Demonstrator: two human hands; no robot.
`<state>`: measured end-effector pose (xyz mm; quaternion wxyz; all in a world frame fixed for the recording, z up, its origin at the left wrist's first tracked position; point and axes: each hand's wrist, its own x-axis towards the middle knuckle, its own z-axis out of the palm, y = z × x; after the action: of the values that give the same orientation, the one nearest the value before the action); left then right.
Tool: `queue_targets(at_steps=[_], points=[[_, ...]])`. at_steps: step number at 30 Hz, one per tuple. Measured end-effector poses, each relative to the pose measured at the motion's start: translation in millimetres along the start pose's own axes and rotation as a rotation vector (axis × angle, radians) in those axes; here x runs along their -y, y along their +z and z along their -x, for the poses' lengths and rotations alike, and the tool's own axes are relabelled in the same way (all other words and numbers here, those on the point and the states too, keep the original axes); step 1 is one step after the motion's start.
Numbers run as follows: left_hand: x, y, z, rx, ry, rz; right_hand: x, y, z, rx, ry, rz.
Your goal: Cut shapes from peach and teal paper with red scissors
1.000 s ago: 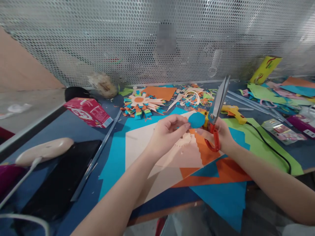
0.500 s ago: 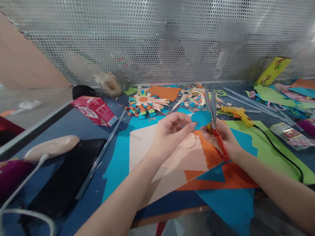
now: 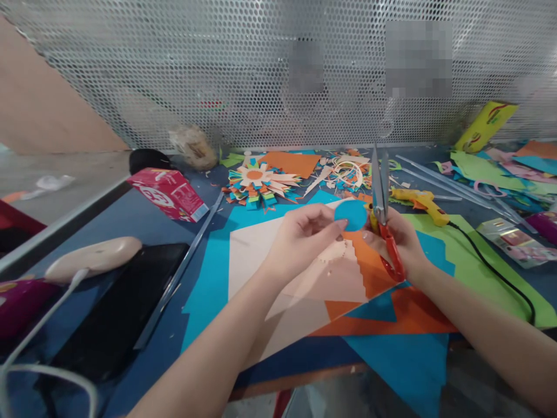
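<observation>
Between the thumb and fingers of my left hand [image 3: 307, 235] is a round blue paper disc [image 3: 351, 216], held up above the sheets. My right hand [image 3: 402, 247] grips red-handled scissors [image 3: 391, 255], their blades pointing up and away just right of the disc, slightly apart. Something small and yellow shows by the scissors' pivot; I cannot make out what it is. Under my hands lies a pale pink sheet [image 3: 252, 255] with a scallop-edged piece [image 3: 322, 284] on it. Orange paper [image 3: 418, 313] and blue paper [image 3: 204, 284] stick out around them.
A layered paper flower [image 3: 255, 175] and paper scraps [image 3: 348, 171] lie behind my hands. To the right is a yellow glue gun [image 3: 422, 203] with a black cord on green paper. On the left are a pink box [image 3: 167, 194], a black phone [image 3: 122, 313] and clear sticks [image 3: 183, 270].
The blue disc has turned to face me more and sits slightly further left. The scissors have shifted a little right, their blades more upright and closer together.
</observation>
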<state>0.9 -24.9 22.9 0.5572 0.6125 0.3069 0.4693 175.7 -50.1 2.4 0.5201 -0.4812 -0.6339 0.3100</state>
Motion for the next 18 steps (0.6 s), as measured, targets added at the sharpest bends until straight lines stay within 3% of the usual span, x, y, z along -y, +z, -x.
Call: queue_targets(at_steps=[7,13,18], points=[[-1.9,-2.4,-0.6,-0.256,0.2,0.044,-3.1,-0.8,2.3,0.057,0.063,0.024],[-1.5,-1.6,-0.1,-0.285,0.243,0.018,1.5,-2.0,3.6,0.168,0.093,0.015],[-3.1,0.1,1.4,-0.283,0.235,-0.035,2.6,-1.9,3.3,0.179,0.081,0.043]])
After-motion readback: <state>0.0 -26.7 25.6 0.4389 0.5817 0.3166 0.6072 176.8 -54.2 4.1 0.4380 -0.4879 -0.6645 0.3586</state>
